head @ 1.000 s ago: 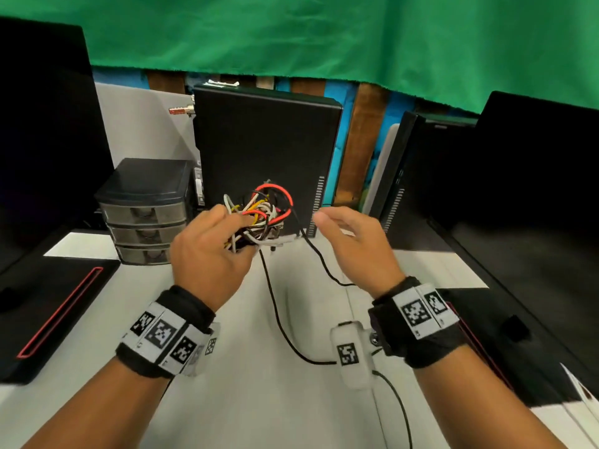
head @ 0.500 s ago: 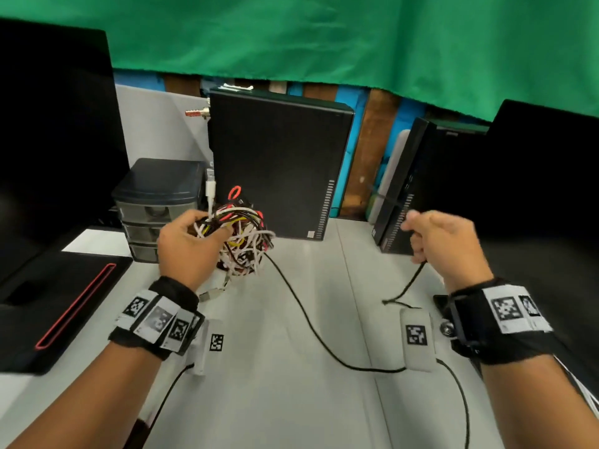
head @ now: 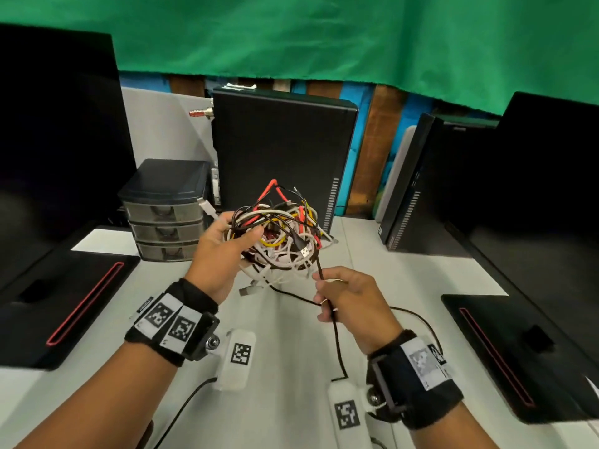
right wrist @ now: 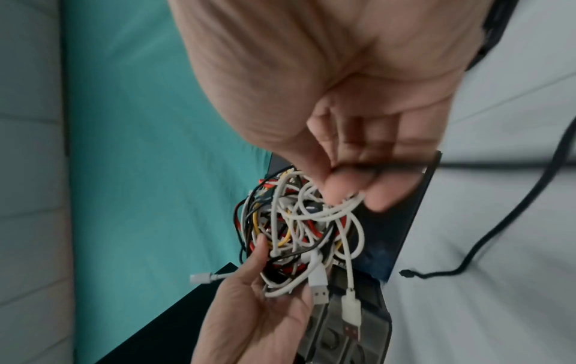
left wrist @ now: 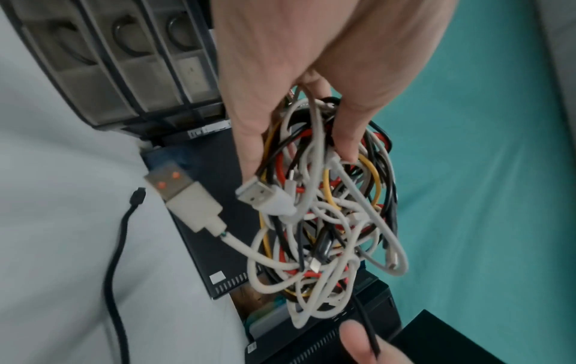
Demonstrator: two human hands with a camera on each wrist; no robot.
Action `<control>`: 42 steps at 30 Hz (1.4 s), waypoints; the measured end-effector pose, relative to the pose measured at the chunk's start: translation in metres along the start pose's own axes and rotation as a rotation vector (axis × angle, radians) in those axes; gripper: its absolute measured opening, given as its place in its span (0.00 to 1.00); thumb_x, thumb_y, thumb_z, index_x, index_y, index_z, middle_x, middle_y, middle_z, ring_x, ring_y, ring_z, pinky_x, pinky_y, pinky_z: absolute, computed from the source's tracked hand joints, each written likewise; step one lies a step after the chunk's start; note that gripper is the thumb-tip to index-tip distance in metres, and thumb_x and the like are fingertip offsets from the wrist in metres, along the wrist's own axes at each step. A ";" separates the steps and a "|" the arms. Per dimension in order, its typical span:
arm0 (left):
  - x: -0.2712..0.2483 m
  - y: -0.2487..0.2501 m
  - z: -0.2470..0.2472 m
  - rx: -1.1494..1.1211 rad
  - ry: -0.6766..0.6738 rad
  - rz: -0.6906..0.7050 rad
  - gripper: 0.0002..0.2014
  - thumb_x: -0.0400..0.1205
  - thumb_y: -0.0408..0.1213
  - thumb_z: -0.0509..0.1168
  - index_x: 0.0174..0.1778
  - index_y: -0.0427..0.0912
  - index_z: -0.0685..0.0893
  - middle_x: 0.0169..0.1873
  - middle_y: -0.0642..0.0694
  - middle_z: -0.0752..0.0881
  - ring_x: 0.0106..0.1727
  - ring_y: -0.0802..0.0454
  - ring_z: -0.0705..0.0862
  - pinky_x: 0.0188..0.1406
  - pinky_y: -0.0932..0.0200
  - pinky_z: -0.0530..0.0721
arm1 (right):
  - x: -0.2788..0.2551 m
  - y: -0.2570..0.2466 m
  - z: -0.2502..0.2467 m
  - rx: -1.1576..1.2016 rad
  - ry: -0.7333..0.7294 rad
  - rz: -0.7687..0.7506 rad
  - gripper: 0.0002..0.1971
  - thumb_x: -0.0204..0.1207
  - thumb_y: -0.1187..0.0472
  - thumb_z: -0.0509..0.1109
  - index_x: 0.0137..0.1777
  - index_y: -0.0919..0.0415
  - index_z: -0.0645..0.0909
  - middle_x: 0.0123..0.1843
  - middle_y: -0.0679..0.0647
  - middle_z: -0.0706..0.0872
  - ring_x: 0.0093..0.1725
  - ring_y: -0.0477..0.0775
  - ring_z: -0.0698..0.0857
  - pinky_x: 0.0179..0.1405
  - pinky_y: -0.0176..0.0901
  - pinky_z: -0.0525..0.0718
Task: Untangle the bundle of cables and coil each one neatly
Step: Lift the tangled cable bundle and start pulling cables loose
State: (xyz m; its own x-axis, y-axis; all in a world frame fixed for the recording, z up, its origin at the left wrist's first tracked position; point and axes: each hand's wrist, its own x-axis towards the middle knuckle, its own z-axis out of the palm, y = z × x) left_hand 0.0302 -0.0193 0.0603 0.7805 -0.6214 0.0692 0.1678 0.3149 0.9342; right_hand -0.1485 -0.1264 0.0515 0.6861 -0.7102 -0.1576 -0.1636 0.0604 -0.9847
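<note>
Two hands engaged: your left hand (head: 223,254) clutches the cable bundle (head: 278,234) aloft so your right hand (head: 348,298), pinching the black cable (head: 337,338), can draw it free.

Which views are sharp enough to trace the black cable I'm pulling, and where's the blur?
Head view: sharp, evenly lit, wide-angle bending at the edges; the black cable reads clearly from the bundle into the right hand. Left wrist view: bundle crisp, table smeared. Right wrist view: motion-blurred, cable a dark streak across the fingers.
</note>
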 end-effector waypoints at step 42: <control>-0.024 -0.022 0.010 0.912 -0.769 0.499 0.25 0.65 0.23 0.61 0.45 0.61 0.86 0.69 0.62 0.83 0.82 0.56 0.67 0.79 0.45 0.69 | 0.016 -0.027 -0.084 -0.456 0.061 0.009 0.06 0.83 0.57 0.69 0.51 0.56 0.87 0.47 0.55 0.91 0.38 0.52 0.87 0.36 0.40 0.82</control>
State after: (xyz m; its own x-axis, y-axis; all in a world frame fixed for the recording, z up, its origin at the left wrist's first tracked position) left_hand 0.0020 -0.0183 0.0414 0.0438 -0.9258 0.3754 -0.7465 0.2194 0.6282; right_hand -0.1924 -0.1986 0.0815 0.6426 -0.7518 -0.1479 -0.4737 -0.2381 -0.8479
